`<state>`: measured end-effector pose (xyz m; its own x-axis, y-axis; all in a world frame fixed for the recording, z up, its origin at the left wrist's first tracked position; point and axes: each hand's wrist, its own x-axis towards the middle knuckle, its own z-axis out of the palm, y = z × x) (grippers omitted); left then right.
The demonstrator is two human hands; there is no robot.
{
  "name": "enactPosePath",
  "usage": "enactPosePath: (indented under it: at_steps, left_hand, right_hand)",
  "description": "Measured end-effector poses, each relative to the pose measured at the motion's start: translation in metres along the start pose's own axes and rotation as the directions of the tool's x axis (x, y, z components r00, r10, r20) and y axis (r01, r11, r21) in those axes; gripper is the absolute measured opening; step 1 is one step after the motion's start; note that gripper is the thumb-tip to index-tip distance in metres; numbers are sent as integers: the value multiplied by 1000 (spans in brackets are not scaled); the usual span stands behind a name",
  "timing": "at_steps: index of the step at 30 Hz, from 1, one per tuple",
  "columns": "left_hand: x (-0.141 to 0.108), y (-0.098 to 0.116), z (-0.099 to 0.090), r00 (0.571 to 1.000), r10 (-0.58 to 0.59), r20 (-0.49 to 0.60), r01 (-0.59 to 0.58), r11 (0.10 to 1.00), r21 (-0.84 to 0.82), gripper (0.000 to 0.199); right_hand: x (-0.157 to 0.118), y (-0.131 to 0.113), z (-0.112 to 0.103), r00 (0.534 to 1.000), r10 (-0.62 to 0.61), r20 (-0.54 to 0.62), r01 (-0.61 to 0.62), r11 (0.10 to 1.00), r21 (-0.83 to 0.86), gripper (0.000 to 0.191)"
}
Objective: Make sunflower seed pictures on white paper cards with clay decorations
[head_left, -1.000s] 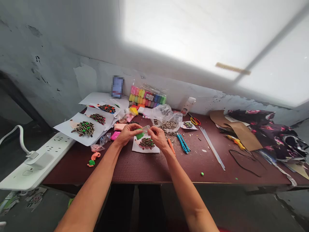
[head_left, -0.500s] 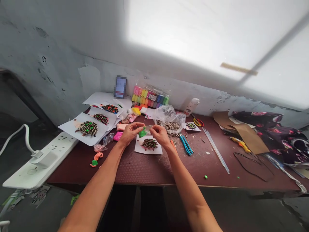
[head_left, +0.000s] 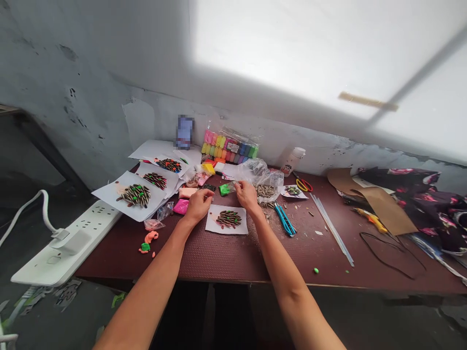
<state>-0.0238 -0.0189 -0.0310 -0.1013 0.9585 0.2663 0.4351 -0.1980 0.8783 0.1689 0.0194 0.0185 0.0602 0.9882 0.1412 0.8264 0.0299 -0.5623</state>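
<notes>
My right hand (head_left: 246, 195) pinches the clear edge of a small packet of green modelling clay (head_left: 224, 189), low over the table. My left hand (head_left: 199, 205) is apart from it, fingers drawn together beside a black packet (head_left: 209, 187); whether anything small is between them is hidden. Below and between the hands lies a white card (head_left: 215, 227) bearing a hedgehog (head_left: 228, 218) with striped, seed-like spines and green clay bits. A pink clay packet (head_left: 181, 206) sits just left of my left hand. Striped seeds (head_left: 265, 190) in a clear bag (head_left: 255, 169) lie beyond my right hand.
Finished hedgehog sheets (head_left: 135, 195) overlap at the left, by a white power strip (head_left: 65, 243). A clay assortment (head_left: 229, 147) leans at the back. To the right are a blue cutter (head_left: 284, 219), scissors (head_left: 304, 184), clear glue sticks (head_left: 332, 229) and a yellow glue gun (head_left: 372, 220).
My hands have moved apart. My left hand has let go of the green clay packet, which my right hand has lowered away from the card. The view has shifted slightly.
</notes>
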Motion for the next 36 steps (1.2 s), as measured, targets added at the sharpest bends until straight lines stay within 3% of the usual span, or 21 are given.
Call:
enactPosePath:
  at_steps: [6,12,21,36]
  left_hand:
    - [-3,2,0,998,50,29,-55,982,182,22]
    - [-5,1,0,996,68,51,-80,956,281,25]
    - [-5,-6,0,982,136,129,-175,911,373,25]
    - [-11,-7,5,978,160,132,-203,874,442,27]
  right_hand:
    - [-32,21,-19,1000,10,-14,-10,999,-35,26]
    - [-55,37,-19,997,71,4,-70,990,-122,30]
    - [-67,24,-17,998,48,36,-34,946,-323,32]
    - [-72,23,-9,1000,-31,3,31,960,-278,29]
